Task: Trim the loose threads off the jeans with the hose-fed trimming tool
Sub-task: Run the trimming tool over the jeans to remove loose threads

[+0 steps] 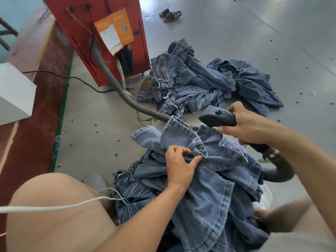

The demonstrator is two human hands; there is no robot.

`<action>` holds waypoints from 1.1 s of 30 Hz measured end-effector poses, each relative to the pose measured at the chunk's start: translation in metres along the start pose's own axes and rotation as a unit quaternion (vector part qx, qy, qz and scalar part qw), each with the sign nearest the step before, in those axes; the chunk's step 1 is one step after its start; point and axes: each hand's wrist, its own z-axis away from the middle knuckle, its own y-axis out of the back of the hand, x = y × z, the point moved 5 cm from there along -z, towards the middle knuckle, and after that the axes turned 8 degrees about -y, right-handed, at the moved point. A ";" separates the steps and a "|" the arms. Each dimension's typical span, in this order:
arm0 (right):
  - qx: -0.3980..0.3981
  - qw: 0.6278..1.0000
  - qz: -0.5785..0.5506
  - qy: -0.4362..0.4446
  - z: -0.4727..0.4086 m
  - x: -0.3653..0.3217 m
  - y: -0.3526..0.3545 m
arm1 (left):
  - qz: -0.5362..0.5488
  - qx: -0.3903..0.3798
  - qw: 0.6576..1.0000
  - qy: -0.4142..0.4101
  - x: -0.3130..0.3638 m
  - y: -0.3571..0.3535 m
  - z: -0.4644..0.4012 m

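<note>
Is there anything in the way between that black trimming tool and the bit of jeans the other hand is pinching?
Nothing visible. The right hand holds the trimming tool in the air above the jeans, and the left hand pinches a fold at the waistband. Only open space and the denim itself lie between the tool's head and that fold.

Jeans (209, 179) on lap, denim pile (200, 84) beyond, cabinet (101, 33) far left
</note>
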 end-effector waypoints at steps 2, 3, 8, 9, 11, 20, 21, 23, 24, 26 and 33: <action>-0.045 0.998 0.027 0.036 0.011 -0.004 -0.002 | 0.012 0.002 1.000 -0.011 0.002 0.002 0.002; -0.066 0.995 0.052 0.049 0.016 -0.006 -0.006 | 0.019 0.004 1.000 -0.012 0.002 0.003 0.003; -0.106 0.980 0.151 0.071 0.014 -0.014 -0.042 | -0.010 -0.003 0.999 -0.051 -0.001 0.001 0.016; -0.083 0.980 0.166 0.072 0.010 -0.015 -0.047 | -0.031 0.006 0.997 -0.068 0.000 0.001 0.021; -0.017 0.982 0.176 0.069 0.002 -0.016 -0.052 | -0.089 0.032 0.991 -0.090 0.002 -0.001 0.029; 0.081 0.988 0.108 0.073 0.016 -0.013 -0.011 | -0.182 -0.020 0.983 -0.002 -0.008 0.004 0.000; 0.066 0.988 0.118 0.074 0.019 -0.014 -0.009 | -0.214 -0.040 0.976 -0.003 -0.008 0.001 -0.002; 0.033 0.985 0.151 0.070 0.025 -0.016 -0.012 | -0.270 -0.065 0.960 -0.021 -0.009 -0.002 -0.005; 0.018 0.983 0.168 0.067 0.027 -0.016 -0.015 | -0.294 -0.072 0.953 -0.031 -0.009 -0.002 -0.008; 0.004 0.980 0.191 0.061 0.028 -0.017 -0.022 | -0.319 -0.077 0.944 -0.044 -0.009 0.001 -0.017; 0.117 0.987 0.086 0.069 0.026 -0.018 0.003 | 0.074 0.087 0.990 0.076 -0.012 0.025 -0.033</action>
